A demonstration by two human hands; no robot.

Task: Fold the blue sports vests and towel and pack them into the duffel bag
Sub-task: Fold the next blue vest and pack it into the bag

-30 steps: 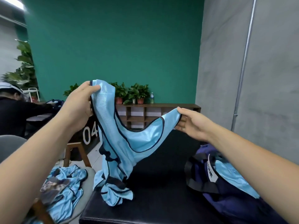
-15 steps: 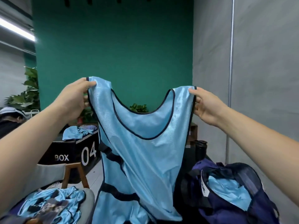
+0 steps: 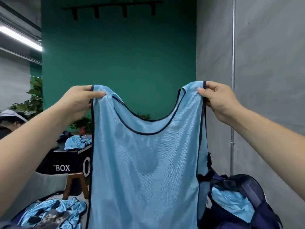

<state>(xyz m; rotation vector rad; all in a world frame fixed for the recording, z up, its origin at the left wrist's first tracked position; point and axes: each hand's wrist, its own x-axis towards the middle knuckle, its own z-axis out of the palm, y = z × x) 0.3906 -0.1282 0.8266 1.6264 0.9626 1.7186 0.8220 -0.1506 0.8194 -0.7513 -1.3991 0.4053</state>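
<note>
Counts, head view.
- Bare hands: 2, left hand (image 3: pixel 79 100) and right hand (image 3: pixel 217 100).
- Light-blue mesh sports vest with navy trim (image 3: pixel 145 171), held up: 1.
- Navy fabric duffel bag (image 3: pixel 257 195): 1, with 1 light-blue folded piece (image 3: pixel 231 202) showing inside.
- Crumpled light-blue fabric heap (image 3: pixel 54 210), lower left: 1; garments in it cannot be counted.
- Black box lettered BOX (image 3: pixel 69 161): 1, carrying 1 light-blue bundle (image 3: pixel 76 142).
- Black ceiling spotlights (image 3: pixel 96 13): 4.
- White strip light (image 3: pixel 19 38): 1.
- Metal wall pipe (image 3: pixel 233 63): 1.

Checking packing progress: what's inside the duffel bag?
Light blue vest-like fabric shows inside the open duffel bag; the bag's walls and the held-up vest hide anything deeper.
</note>
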